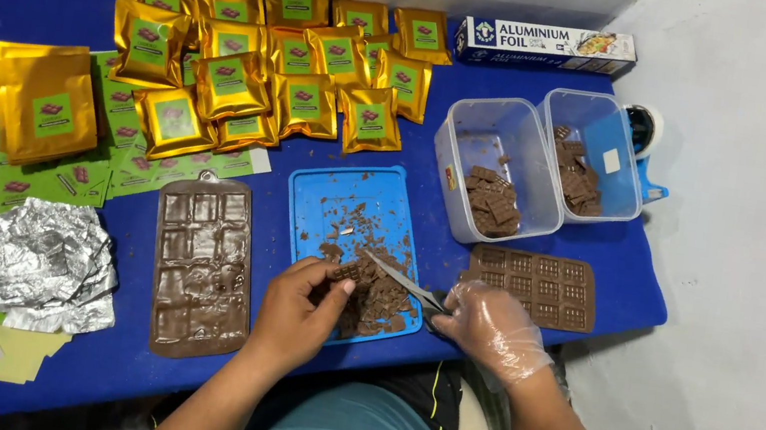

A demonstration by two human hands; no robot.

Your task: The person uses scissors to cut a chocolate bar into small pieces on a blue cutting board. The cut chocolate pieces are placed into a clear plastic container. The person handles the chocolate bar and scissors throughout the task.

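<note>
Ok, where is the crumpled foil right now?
In the head view, the crumpled foil lies at the table's left front, left of the brown chocolate mould, with yellow paper scraps just in front.

The scissors' handles [434, 316] vanish inside the gloved right hand [492, 332], and the tape dispenser [645, 143] at upper right sits half behind a tub [606, 147].

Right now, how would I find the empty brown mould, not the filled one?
Start at the blue lid in the table's middle, where both hands work. Look right, past the gloved right hand. The small brown mould lies there, its many little cavities empty, unlike the larger filled mould on the left.
</note>
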